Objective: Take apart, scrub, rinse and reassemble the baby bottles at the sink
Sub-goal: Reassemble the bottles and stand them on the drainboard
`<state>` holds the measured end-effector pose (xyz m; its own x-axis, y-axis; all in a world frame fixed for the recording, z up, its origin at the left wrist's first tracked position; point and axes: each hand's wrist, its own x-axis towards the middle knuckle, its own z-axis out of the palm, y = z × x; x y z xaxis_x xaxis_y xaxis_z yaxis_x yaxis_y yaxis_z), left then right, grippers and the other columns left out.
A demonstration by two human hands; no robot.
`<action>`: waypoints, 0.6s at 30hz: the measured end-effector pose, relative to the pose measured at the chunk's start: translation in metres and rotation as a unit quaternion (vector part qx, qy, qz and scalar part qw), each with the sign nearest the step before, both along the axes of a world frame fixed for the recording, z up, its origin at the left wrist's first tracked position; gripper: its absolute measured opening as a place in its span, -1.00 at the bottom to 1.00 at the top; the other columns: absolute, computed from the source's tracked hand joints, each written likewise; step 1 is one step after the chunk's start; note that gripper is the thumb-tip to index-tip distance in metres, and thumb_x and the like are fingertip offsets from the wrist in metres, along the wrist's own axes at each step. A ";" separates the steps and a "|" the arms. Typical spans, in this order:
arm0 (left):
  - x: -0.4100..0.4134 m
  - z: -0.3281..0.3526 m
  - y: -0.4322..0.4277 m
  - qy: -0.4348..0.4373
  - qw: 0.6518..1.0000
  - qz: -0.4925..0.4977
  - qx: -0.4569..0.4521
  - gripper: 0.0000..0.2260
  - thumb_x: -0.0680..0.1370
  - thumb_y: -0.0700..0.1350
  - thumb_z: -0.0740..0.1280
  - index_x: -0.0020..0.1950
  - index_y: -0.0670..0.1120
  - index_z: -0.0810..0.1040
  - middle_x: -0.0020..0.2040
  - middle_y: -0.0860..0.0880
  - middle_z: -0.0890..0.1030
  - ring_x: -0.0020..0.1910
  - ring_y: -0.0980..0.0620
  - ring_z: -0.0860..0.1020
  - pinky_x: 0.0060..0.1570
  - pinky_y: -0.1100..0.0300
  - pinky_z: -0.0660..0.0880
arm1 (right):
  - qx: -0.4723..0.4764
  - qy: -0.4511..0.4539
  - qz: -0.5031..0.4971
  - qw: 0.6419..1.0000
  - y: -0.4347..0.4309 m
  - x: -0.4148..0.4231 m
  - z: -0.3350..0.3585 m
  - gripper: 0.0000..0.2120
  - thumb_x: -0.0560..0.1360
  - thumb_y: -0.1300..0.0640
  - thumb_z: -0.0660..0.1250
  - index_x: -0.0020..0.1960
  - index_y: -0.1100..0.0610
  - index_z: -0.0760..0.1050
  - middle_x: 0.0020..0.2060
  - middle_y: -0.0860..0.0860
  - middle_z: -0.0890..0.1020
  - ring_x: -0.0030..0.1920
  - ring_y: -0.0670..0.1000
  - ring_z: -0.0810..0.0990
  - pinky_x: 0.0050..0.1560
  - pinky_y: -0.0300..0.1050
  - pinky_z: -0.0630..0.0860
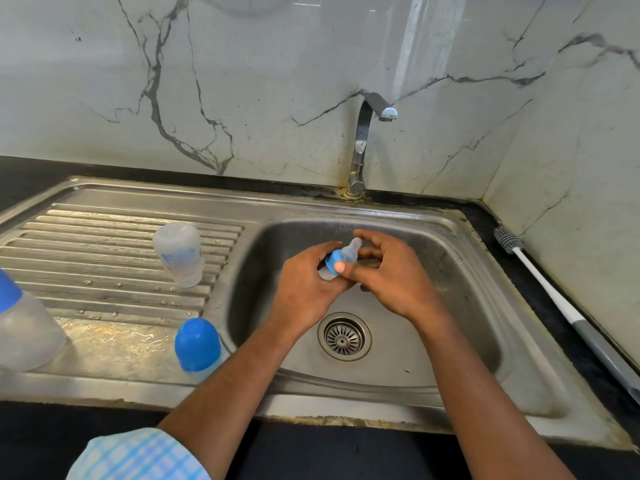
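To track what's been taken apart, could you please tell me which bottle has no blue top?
The clear bottle standing mouth down on the ribbed drainboard; the other three, including the held one, carry blue tops.

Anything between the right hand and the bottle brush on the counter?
Nothing visible blocks it. The bottle brush lies on the counter right of the sink; only its low rim lies between it and the right hand, which grips the blue collar over the basin.
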<state>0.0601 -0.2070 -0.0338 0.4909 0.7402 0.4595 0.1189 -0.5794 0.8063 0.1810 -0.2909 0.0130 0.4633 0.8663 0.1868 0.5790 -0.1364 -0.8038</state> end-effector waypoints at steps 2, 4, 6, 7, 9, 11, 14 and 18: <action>0.001 -0.002 0.003 0.035 0.999 0.008 0.013 -0.49 0.42 0.03 0.54 0.33 -0.07 0.56 0.15 0.03 0.66 0.10 0.12 0.61 0.14 0.09 0.57 | 0.006 0.009 0.004 1.000 0.003 -0.003 -0.005 -0.38 0.40 0.00 0.55 0.40 0.05 0.44 0.18 -0.04 0.60 0.08 -0.09 0.62 0.01 -0.12 0.65; 0.001 -0.001 0.003 0.055 0.998 -0.016 0.001 -0.37 0.37 0.03 0.58 0.40 -0.04 0.50 0.20 0.04 0.64 0.15 0.12 0.59 0.19 0.07 0.56 | 0.022 -0.008 -0.006 1.000 0.005 -0.001 -0.008 -0.47 0.41 0.08 0.55 0.33 0.06 0.49 0.11 -0.08 0.60 -0.01 -0.20 0.59 -0.10 -0.37 0.57; 0.001 0.001 0.001 0.067 0.996 -0.059 -0.015 -0.24 0.35 0.01 0.59 0.50 -0.01 0.39 0.25 0.05 0.61 0.20 0.16 0.57 0.24 0.11 0.52 | 0.051 -0.030 -0.040 0.997 0.005 -0.001 -0.005 -0.52 0.43 0.14 0.53 0.31 0.06 0.51 0.09 -0.11 0.60 -0.08 -0.33 0.51 -0.20 -0.53 0.46; 0.002 0.001 -0.002 0.078 0.994 -0.068 -0.019 -0.19 0.37 -0.01 0.58 0.55 -0.01 0.29 0.32 0.04 0.57 0.25 0.16 0.53 0.29 0.14 0.48 | 0.090 -0.043 -0.067 0.993 0.003 -0.001 -0.002 -0.54 0.44 0.15 0.51 0.31 0.05 0.50 0.08 -0.14 0.59 -0.07 -0.36 0.49 -0.17 -0.57 0.43; 0.002 0.001 -0.005 0.098 0.994 -0.050 -0.020 -0.15 0.45 -0.06 0.53 0.61 -0.01 0.12 0.46 0.02 0.42 0.37 0.11 0.44 0.36 0.21 0.39 | 0.242 -0.081 -0.119 0.960 -0.002 -0.005 0.010 -0.60 0.49 0.14 0.47 0.30 0.06 0.50 0.09 -0.14 0.59 -0.01 -0.29 0.54 -0.07 -0.51 0.45; 0.000 0.002 -0.005 0.098 0.995 -0.018 -0.012 -0.23 0.52 -0.12 0.46 0.62 -0.01 0.09 0.47 0.02 0.39 0.34 0.10 0.45 0.33 0.21 0.41 | 0.369 -0.133 -0.149 0.908 -0.004 -0.005 0.013 -0.68 0.51 0.13 0.45 0.24 0.14 0.52 0.08 -0.04 0.61 0.02 -0.12 0.57 0.02 -0.32 0.48; -0.003 0.004 0.000 0.090 0.996 0.019 0.005 -0.36 0.58 -0.20 0.36 0.60 -0.01 0.16 0.41 0.02 0.41 0.26 0.13 0.47 0.28 0.18 0.46 | 0.108 -0.140 -0.148 0.973 0.003 0.014 -0.003 -0.68 0.48 -0.07 0.46 0.15 0.08 0.60 -0.03 -0.02 0.67 -0.11 -0.11 0.60 -0.12 -0.20 0.51; -0.009 0.007 0.000 0.099 0.994 0.033 0.036 -0.47 0.59 -0.21 0.32 0.55 -0.05 0.29 0.37 0.02 0.42 0.25 0.12 0.48 0.28 0.13 0.49 | 0.041 -0.121 -0.201 0.971 0.003 0.021 -0.008 -0.65 0.48 -0.09 0.45 0.21 0.01 0.59 -0.05 -0.04 0.68 -0.12 -0.09 0.61 -0.08 -0.14 0.54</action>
